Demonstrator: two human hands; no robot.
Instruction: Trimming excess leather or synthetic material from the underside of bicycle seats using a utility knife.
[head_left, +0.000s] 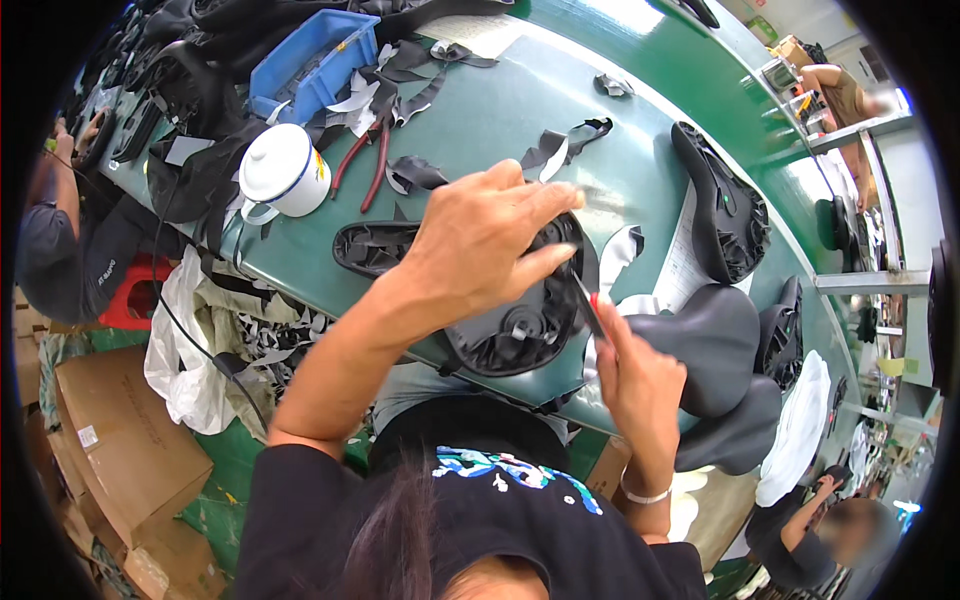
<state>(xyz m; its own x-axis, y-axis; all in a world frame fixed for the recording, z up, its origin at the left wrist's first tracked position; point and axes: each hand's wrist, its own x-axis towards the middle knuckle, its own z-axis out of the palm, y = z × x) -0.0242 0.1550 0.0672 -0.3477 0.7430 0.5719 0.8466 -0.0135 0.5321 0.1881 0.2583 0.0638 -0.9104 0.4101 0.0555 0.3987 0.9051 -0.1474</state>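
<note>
The left hand (468,240) spreads wide over one upturned black saddle (500,345) at the table (480,110) edge. The right hand (642,390) grips one slim tool (592,305) at the saddle's three o'clock; one mug (290,178) stands at ten.

Black shell (515,325): middle hidden under left hand (480,240); slim tool (590,312) partly covered (by right hand (640,378)); lower-right co-worker's head (860,532) blurred.
</note>
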